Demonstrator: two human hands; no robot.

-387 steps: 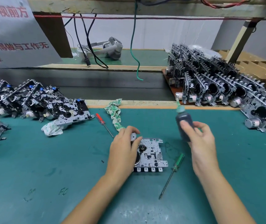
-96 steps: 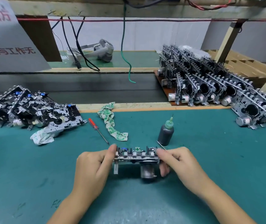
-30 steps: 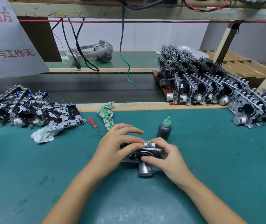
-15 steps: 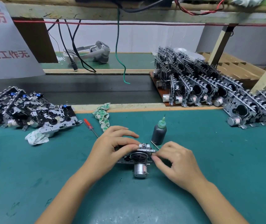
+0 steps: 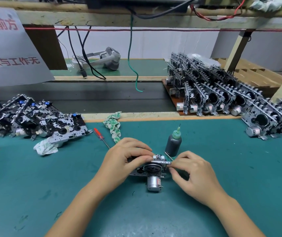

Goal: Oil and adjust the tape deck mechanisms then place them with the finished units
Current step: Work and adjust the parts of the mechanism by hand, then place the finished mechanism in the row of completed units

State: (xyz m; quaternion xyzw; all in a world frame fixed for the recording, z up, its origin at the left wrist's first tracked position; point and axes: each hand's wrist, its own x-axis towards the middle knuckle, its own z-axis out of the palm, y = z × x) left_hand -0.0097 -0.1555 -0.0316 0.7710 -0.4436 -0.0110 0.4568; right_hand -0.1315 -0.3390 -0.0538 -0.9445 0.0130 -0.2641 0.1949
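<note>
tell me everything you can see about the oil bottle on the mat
The oil bottle is a small, dark grey, seemingly plastic squeeze bottle with a green conical cap ending in a thin needle tip. It stands upright on the green mat, just behind the mechanism being worked on. Neither hand touches it; the right hand is nearest. A thin metal shaft lies at its base; whether they touch is unclear.
</note>
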